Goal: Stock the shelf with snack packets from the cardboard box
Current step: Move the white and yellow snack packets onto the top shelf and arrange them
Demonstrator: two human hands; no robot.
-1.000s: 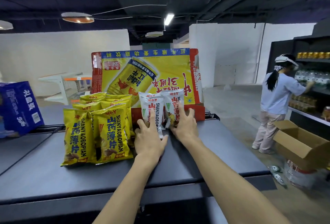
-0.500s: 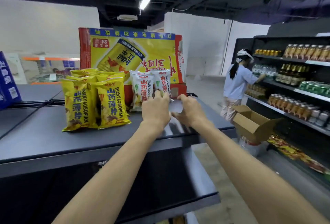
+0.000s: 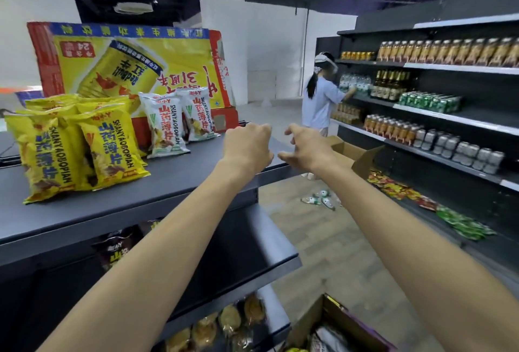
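The cardboard box point(image 3: 351, 320) is at the very bottom edge of view, with a few snack packets point(image 3: 323, 337) showing inside. It's cut off, so I can't tell which way its long side runs. Both hands are well above the box, over the corner of the top shelf point(image 3: 182, 177). The left hand point(image 3: 247, 145) is loosely curled and the right hand point(image 3: 306, 148) has its fingers spread and bent, and neither is holding anything. The right arm's on the box's side, so I'd guess it reaches down first. Up and left of the box, white packets point(image 3: 165, 124) and yellow packets point(image 3: 109, 143) stand on that shelf.
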